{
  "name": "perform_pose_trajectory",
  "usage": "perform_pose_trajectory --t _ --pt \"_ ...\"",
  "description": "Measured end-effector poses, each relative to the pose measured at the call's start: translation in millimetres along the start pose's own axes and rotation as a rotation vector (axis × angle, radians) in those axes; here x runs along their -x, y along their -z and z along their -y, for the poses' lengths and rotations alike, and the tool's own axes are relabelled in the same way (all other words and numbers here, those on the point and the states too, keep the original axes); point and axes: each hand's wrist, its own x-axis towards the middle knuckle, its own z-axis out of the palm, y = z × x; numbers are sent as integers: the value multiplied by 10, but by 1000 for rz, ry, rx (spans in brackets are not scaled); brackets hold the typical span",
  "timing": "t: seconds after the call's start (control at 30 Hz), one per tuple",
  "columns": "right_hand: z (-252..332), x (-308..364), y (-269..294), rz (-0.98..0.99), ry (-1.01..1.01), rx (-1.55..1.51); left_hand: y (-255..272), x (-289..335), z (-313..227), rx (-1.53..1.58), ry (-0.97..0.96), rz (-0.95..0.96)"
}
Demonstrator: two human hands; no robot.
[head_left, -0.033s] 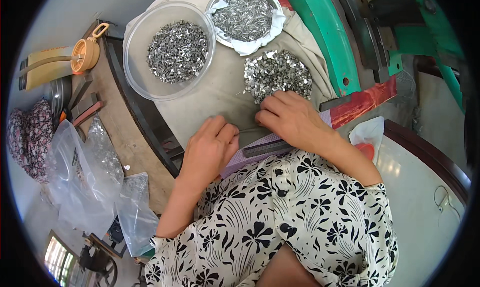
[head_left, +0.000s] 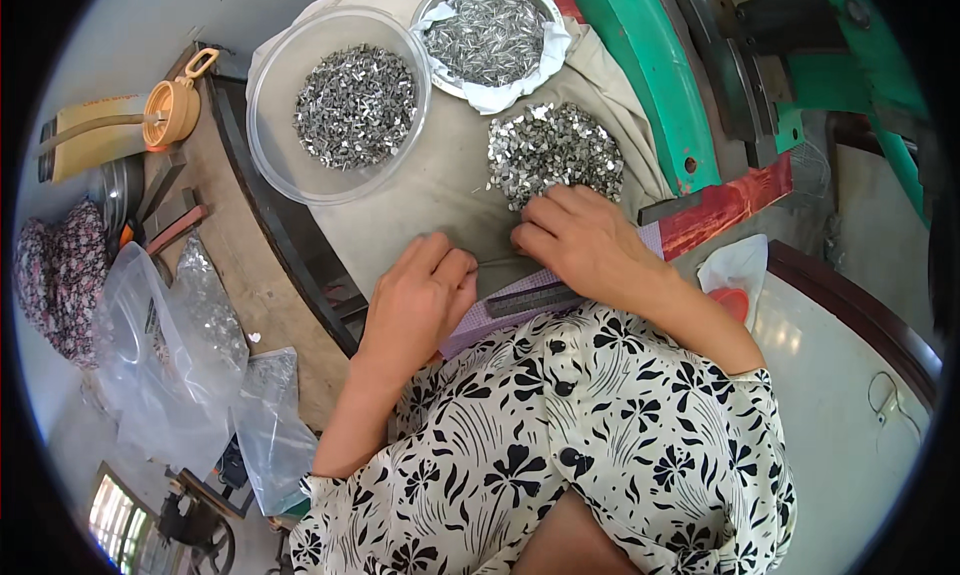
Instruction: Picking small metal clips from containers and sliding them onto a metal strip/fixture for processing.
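Between the two hands, a thin wire (head_left: 497, 262) runs almost level over the cloth (head_left: 440, 190). The left hand (head_left: 420, 295) has its fingertips pressed together on the wire's near end, thumb against forefinger. The right hand (head_left: 580, 240) lies knuckles up at the other end, fingers curled down and close together; whether they pinch the wire or a small metal piece under them I cannot tell, since the palm hides the tips.

Just beyond the right fingers, touching them, lies the loose heap (head_left: 555, 153) of small bright metal pieces, straight on the cloth with nothing to hold it in. That is the likeliest trouble: a sweep of the right knuckles could scatter pieces over the cloth or toward the green machine frame (head_left: 650, 85) beside it. The wire is fine and held only at its ends, so a slack pinch on either side could let it slip or bend.

Farther out, the clear bowl (head_left: 272, 135) holds darker pieces and the metal dish (head_left: 440, 5), lined with white cloth, holds slim silver ones. All three lots stand near one another, so pieces could get mixed if a hand drags across. Under the wrists a ruler (head_left: 530, 297) lies on a purple pad; the sleeve of the flowered blouse (head_left: 600, 425) could nudge it. Plastic bags (head_left: 170, 345) sag at the left, well apart.
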Motion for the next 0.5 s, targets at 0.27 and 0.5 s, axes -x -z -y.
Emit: perform_pose_trajectory --t 0.27,0.5 --pt "56 137 36 96 -112 113 72 -47 -26 -89 6 138" --pt "-283 -457 320 -456 -96 159 55 -54 -28 -77 17 155"
